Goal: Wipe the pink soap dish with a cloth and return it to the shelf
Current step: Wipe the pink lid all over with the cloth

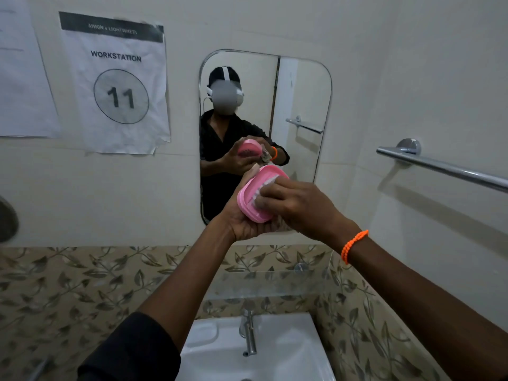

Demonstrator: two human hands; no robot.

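The pink soap dish [254, 200] is an oval tray, held up in front of the mirror and tilted toward me. My left hand [244, 221] cups it from below and behind. My right hand [297, 207] presses a whitish cloth [265, 185] into the dish's hollow; only a small bunched part of the cloth shows between my fingers, and a bit hangs under the hand. An orange bead bracelet [353, 246] circles my right wrist. A glass shelf [268, 283] is fixed to the wall below my hands, above the basin.
A wall mirror [299, 105] reflects a person with the dish. A chrome towel rail [445, 169] juts from the right wall. Below are a white basin [291, 350] and chrome tap [248, 331]. Paper signs [118, 83] hang at left.
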